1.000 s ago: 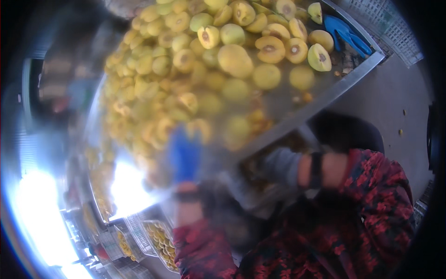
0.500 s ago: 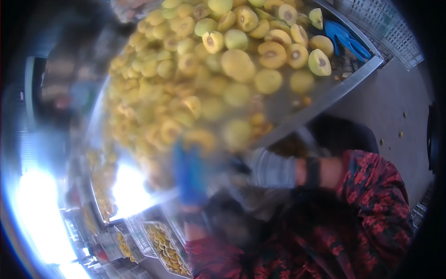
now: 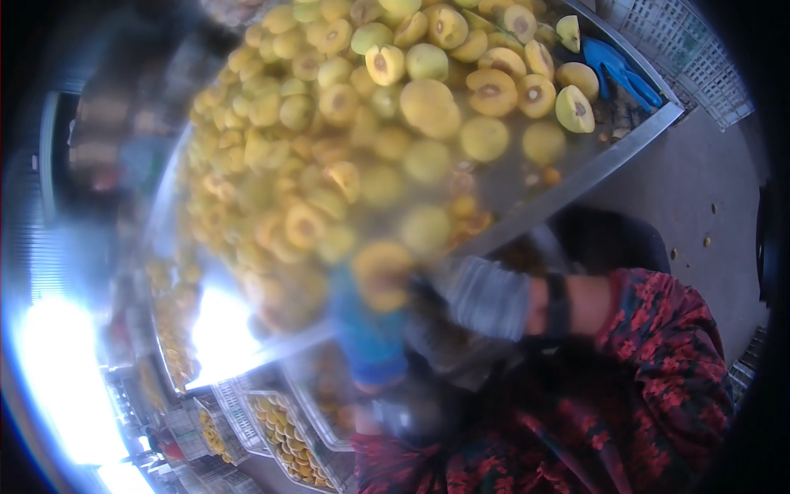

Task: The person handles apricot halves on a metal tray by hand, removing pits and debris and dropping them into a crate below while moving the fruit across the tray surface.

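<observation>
My left hand (image 3: 358,321), in a blue glove, holds a halved yellow fruit (image 3: 383,272) at the near edge of a metal-rimmed table (image 3: 605,165) heaped with halved and whole fruit (image 3: 428,107). Just right of that fruit is my right hand (image 3: 469,292) in a grey striped glove; its fingers are blurred over a dark area, so what they hold cannot be made out. A loose blue glove (image 3: 617,74) lies in the table's far right corner, beside some debris. Much of the middle of the picture is smeared and hazy.
White plastic crates (image 3: 675,41) stand beyond the table's right corner. Trays of fruit (image 3: 288,436) and more crates (image 3: 185,424) are at lower left. A few small fruits (image 3: 706,242) lie on the floor at right. Blurred shapes, possibly a co-worker, show at upper left.
My left hand has moved right and down toward my right hand, and a halved fruit now shows in it. My right hand has shifted a little leftward.
</observation>
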Tool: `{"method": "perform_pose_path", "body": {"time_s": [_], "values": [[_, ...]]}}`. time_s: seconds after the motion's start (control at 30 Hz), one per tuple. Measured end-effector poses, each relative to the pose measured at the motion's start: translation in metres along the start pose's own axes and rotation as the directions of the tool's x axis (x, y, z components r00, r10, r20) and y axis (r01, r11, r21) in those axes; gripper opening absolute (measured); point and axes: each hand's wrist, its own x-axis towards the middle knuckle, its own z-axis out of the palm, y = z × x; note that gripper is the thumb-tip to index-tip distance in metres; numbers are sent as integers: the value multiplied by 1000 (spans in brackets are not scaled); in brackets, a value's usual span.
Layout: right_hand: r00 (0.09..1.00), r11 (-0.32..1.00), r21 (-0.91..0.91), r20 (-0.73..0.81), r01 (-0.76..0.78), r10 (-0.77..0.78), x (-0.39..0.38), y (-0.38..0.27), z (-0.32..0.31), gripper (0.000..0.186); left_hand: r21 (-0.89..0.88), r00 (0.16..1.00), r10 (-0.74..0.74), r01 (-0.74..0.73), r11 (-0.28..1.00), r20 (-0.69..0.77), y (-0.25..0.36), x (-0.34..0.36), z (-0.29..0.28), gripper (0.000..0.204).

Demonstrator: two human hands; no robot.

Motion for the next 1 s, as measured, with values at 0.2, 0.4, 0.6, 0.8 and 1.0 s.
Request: {"method": "perform_pose_path", "body": {"time_s": [0.2,0.4,0.6,0.8,1.0], "values": [[1000,999,27,9,-23,23,0,-1,3,23,-362,975,-161,96,927,-156,6,-2,10,51],[999,998,-63,33,32,-30,1,1,9,24,-803,968,-250,137,580,-16,5,-3,10,58],[995,997,-36,68,71,-68,-1,7,16,24,-350,991,-69,25,937,-115,0,-8,12,57],[989,992,12,77,129,-129,3,11,30,25,-179,980,-51,16,984,-193,9,-10,12,51],[974,974,48,36,221,-223,3,24,46,25,-212,972,-61,12,977,-227,9,-10,13,53]]}}
